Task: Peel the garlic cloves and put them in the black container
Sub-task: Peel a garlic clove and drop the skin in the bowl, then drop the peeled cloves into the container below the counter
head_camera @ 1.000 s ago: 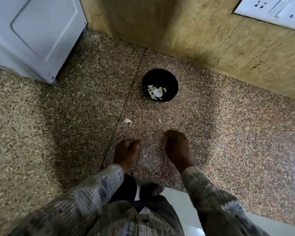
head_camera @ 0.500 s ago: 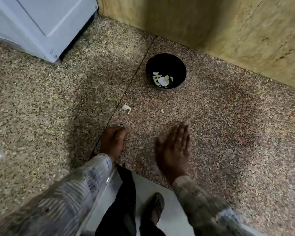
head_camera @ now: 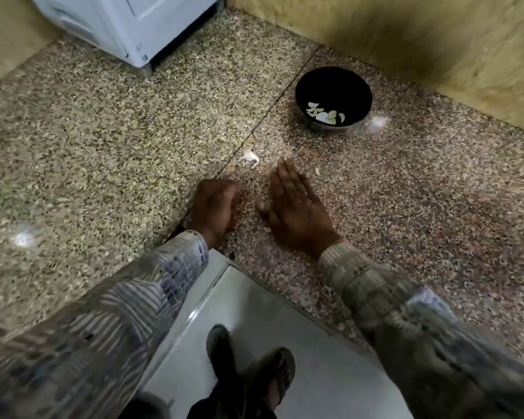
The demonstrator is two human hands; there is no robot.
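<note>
Head view looks down on a speckled granite counter (head_camera: pixel 103 140), polished and mottled in tan and pink. The left hand (head_camera: pixel 215 207) rests on it with fingers curled loosely inward; whether they hold anything I cannot tell. The right hand (head_camera: pixel 297 207) lies flat beside it, fingers straight and pressed together. Just beyond the fingertips sits a papery white garlic piece (head_camera: pixel 250 156). Farther back, a round glossy black container (head_camera: pixel 333 98) holds pale peeled garlic cloves (head_camera: pixel 324 114) near the yellowish stone wall (head_camera: pixel 406 34).
</note>
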